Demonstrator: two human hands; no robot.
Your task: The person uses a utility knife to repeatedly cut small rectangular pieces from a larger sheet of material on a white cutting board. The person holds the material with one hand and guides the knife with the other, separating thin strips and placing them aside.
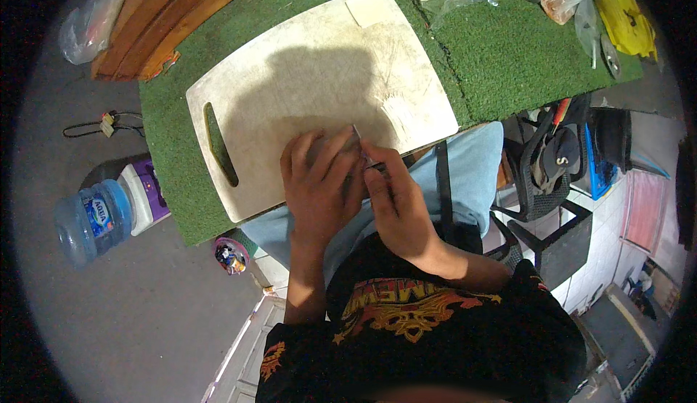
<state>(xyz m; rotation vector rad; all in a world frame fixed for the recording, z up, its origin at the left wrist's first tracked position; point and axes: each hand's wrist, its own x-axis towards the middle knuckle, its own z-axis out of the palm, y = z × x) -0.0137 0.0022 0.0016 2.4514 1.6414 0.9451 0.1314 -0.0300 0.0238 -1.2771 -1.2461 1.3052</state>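
A white cutting board (319,91) lies on green turf (168,156), probably for firmness. Over its near edge, a slim pointed tool (356,133) (perhaps a blade) sits close to both hands, likely for control: right hand (396,203) clamped on it, left hand (323,174) bent beside it, its grip impossible to tell

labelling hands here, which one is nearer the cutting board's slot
The left hand: it is between the slot of the cutting board and the right hand, which is farther off, gripping a slim tool.
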